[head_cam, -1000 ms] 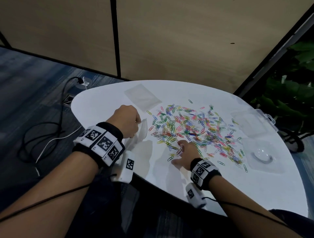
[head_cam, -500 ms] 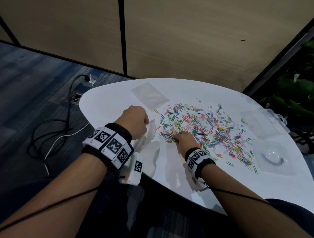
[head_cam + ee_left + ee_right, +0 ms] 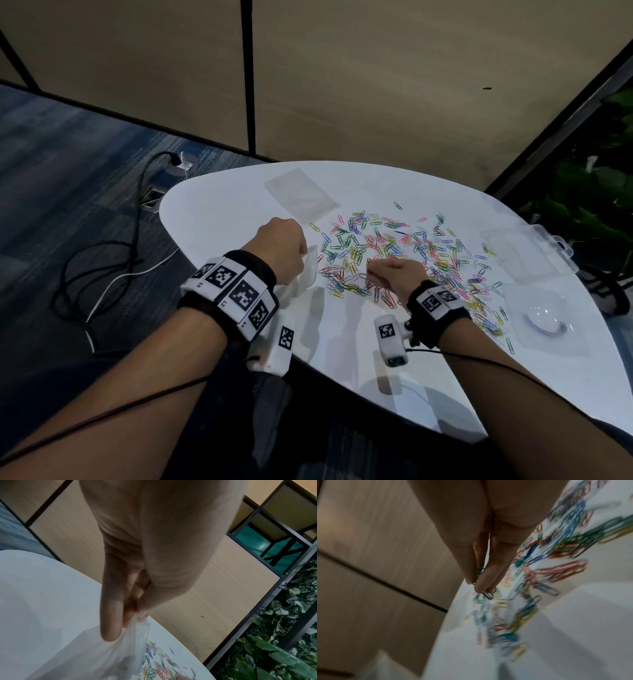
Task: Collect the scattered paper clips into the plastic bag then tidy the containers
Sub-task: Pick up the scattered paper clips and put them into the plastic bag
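The right hand (image 3: pixel 394 275) pinches a few small wire paper clips (image 3: pixel 488 594) between thumb and fingertips (image 3: pixel 482 584), lifted just above the near-left edge of the clip pile. The left hand (image 3: pixel 281 248) grips the rim of a thin clear plastic bag (image 3: pixel 305 274) between thumb and curled fingers (image 3: pixel 111 615); the bag hangs down beside the near-left edge of the white rounded table (image 3: pixel 219 219), just left of the pile. What the bag contains cannot be told; it looks cloudy in the left wrist view.

A wide scatter of coloured paper clips (image 3: pixel 411 253), red, blue, green, yellow and pink, covers the middle of the table and trails toward its right edge.

A second flat clear plastic bag (image 3: pixel 301 195) lies near the far edge, apart from the pile. At the right edge sits a clear hinged plastic box (image 3: pixel 527 250); its contents cannot be made out. Nearer the person along that edge lies a clear square plastic lid with a round dome (image 3: pixel 544 318), with clips touching its left side.

Both wrists wear black bands with white square-patterned markers (image 3: pixel 236 294). Black and white cables (image 3: pixel 102 274) lie on the blue carpet left of the table.
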{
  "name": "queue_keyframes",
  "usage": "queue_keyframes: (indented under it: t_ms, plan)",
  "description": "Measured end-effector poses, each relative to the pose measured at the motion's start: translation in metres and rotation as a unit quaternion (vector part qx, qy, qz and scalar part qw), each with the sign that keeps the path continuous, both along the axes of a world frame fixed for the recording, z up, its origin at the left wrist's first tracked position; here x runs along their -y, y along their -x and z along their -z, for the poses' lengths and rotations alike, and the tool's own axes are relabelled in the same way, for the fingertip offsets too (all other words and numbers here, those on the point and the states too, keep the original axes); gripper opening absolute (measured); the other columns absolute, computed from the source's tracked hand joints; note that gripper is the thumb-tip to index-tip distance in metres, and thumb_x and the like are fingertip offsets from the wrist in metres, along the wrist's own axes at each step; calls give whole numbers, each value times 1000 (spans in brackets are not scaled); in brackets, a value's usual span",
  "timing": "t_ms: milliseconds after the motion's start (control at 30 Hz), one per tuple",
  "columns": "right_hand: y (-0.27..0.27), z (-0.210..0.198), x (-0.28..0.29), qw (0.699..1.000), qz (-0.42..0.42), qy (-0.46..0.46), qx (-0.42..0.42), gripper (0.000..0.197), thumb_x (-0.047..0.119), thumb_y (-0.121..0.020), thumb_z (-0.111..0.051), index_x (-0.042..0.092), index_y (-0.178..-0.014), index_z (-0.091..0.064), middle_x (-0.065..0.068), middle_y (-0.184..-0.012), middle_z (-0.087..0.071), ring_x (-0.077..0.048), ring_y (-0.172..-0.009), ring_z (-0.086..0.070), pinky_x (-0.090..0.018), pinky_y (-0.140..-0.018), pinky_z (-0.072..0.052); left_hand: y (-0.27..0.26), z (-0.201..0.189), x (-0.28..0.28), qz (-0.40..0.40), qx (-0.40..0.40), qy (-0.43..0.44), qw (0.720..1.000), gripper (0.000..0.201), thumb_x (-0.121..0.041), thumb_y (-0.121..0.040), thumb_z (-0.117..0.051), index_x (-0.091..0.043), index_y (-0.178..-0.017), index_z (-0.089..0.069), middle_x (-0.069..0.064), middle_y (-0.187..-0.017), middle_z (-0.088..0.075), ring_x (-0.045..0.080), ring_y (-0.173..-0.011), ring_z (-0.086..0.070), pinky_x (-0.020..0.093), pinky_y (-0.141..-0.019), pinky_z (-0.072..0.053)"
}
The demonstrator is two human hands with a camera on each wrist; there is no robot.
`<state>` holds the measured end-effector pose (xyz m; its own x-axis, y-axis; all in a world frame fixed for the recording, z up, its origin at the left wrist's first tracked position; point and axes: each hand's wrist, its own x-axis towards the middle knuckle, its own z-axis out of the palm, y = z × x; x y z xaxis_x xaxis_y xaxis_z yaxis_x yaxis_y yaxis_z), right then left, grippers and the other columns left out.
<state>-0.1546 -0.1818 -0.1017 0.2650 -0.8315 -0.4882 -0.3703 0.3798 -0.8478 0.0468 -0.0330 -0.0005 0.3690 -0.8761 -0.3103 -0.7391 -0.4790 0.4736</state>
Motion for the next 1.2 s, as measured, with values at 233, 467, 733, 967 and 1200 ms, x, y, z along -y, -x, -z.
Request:
queue_keyframes:
  t_ms: [233,467,733,967,1200]
  plan:
    - [-32,-61,-40,953,-38,-142,265,21,2,-89,-64,-9,-108,-65,-12,-94,-73,-16,-89,-72,-19,-76,-58,10,0,3,-4,-28,14,1000,32,2,-88,-51,-8,-109,-74,12,-97,-74,27,-86,-73,33,-84,-60]
    - [-52,-39,-80,989,-123,37,75,18,-11,-78,-67,-1,-92,-73,-17,-79,-72,-17,-61,-68,-21,-62,-56,22,3,7,10,-66,35,997,23,-2,-85,-55,-10,-88,-76,11,-86,-72,27,-77,-72,35,-78,-61]
    - [-55,-50,-79,885,-336,295,-132,23,1,-82,-57,11,-90,-76,2,-68,-62,2,-57,-51,-9,-55,-36,22,4,8,11,-60,34,998,27,2,-84,-55,-16,-79,-73,8,-78,-68,27,-74,-74,37,-76,-62]
    - [-40,-43,-36,913,-222,329,-92,29,2,-86,-54,17,-93,-77,0,-94,-76,-18,-88,-71,-39,-88,-57,10,5,5,-28,-33,33,999,27,3,-86,-50,-2,-95,-75,17,-89,-73,34,-83,-73,43,-81,-61]
    - [-17,28,-49,609,-551,415,-393,54,22,-100,-41,28,-151,-25,-5,-164,-6,-34,-150,-5,-51,-120,-14,6,2,2,-21,-21,22,999,26,2,-88,-50,-1,-100,-74,17,-95,-73,32,-84,-72,41,-83,-61]
